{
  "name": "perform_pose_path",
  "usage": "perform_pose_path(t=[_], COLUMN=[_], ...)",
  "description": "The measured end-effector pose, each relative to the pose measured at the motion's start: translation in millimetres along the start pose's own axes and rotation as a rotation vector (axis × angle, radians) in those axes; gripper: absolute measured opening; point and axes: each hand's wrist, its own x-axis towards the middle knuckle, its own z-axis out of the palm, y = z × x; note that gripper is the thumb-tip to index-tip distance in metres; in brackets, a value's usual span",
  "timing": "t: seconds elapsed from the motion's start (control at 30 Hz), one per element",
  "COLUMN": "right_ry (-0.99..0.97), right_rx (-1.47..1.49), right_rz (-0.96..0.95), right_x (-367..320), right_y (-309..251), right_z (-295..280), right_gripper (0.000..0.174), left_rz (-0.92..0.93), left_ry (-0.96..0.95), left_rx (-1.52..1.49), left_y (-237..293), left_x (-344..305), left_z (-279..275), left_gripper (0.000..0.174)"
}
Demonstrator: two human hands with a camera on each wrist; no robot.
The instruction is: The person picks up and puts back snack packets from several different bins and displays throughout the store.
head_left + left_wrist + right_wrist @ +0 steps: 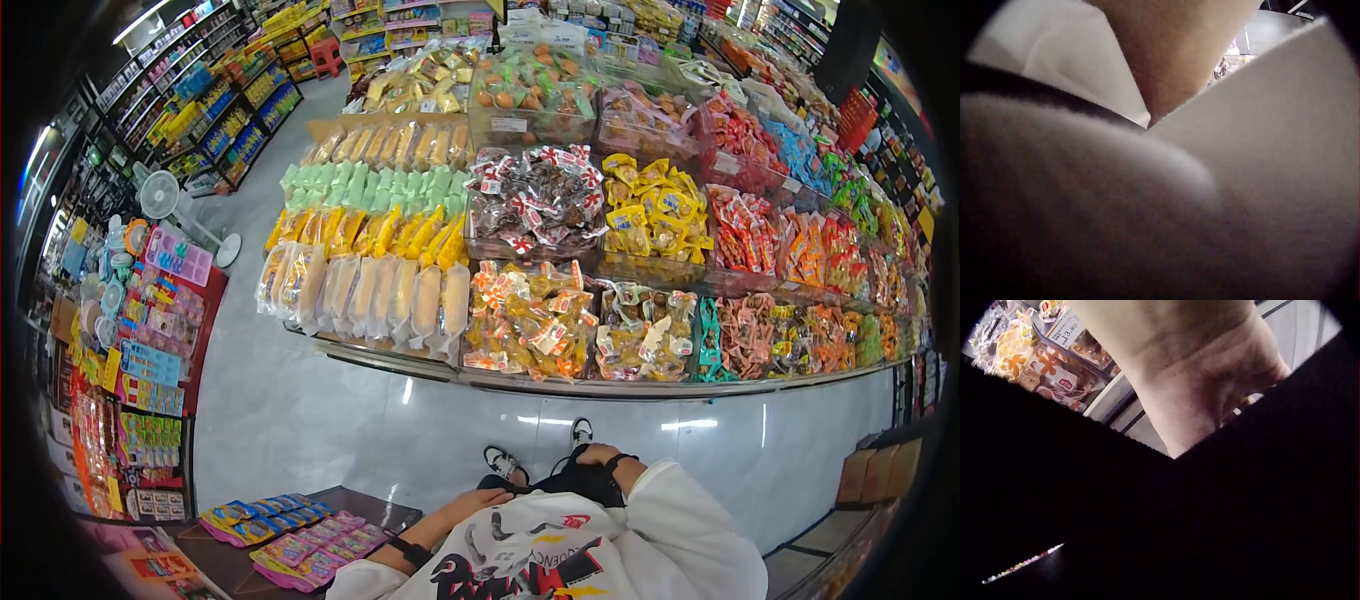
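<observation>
Low in the head view, my left hand (pixel 482 499) rests on the dark trousers (pixel 548 490) at the lap, beside the hem of a white printed shirt (pixel 520 545). On the other side, my right hand (pixel 600 454) lies relaxed over the trousers, a black strap (pixel 627 460) around its wrist. Neither hand shows anything held. White cloth fills most of the left wrist view around a patch of bare skin (pixel 1179 50). The right wrist view has the heel of the palm (pixel 1210 381) against black cloth, its fingers mostly hidden.
Ahead stands a wide display counter with wrapped bread rolls (pixel 370 295), brown-wrapped snacks (pixel 535 200), yellow packets (pixel 655 208) and orange-white packets (pixel 530 315). A white fan (pixel 160 195) and shelves are at left. Colourful packs (pixel 315 550) lie on a dark surface, and cardboard boxes (pixel 880 473) sit right.
</observation>
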Motion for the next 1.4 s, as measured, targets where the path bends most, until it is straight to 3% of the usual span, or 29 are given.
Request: perform_pose_path(t=[0.03,0.13,0.33,0.43,0.6,0.73,0.83,1.03,1.13,1.17,1.27,1.4], right_ry=[-0.004,0.024,0.083,0.093,0.098,0.038,0.035,0.1,0.081,0.085,0.234,0.247], right_rx=[-0.002,-0.026,-0.015,0.027,0.082,0.084,0.121,0.374,0.553,0.5,0.371,0.498], right_rz=[-0.02,-0.048,-0.062,-0.051,-0.07,-0.215,-0.217,-0.26,-0.237,-0.241,-0.582,-0.678], right_x=[3.8,5.5,-7.7,-18.8,-8.8,-6.8,-13.3,-77.9,-85.2,-74.3,-54.0,-45.7], right_y=[5.2,13.6,13.8,10.4,15.8,16.8,15.9,30.0,36.3,38.3,50.2,43.8], right_z=[0.7,1.2,9.0,2.9,6.4,-0.2,-6.7,-32.1,-45.3,-51.9,-68.8,-100.7], right_gripper=[0.066,0.067,0.07,0.07,0.069,0.064,0.061,0.06,0.057,0.049,0.045,0.043], left_rz=[0.057,-0.117,-0.126,-0.267,-0.099,0.068,0.07,0.077,-0.21,-0.203,-0.207,-0.274], left_ry=[0.016,-0.083,-0.041,-0.093,-0.074,-0.098,-0.116,-0.099,-0.132,-0.111,-0.051,0.012], left_rx=[0.037,-0.034,-0.141,-0.186,-0.113,0.042,-0.018,-0.053,-0.122,-0.116,-0.096,-0.126], left_y=[-10.7,14.9,20.8,31.5,8.3,-27.1,-41.4,-12.4,31.2,36.4,48.9,64.2], left_x=[2.8,8.3,12.2,14.9,17.2,26.5,33.5,44.5,52.3,55.2,59.4,69.0], left_z=[5.1,-13.1,-23.3,-34.8,-34.7,-28.1,-25.5,-43.0,-66.9,-70.1,-80.9,-88.8], left_gripper=[0.044,0.045,0.046,0.053,0.047,0.047,0.052,0.042,0.044,0.046,0.049,0.046])
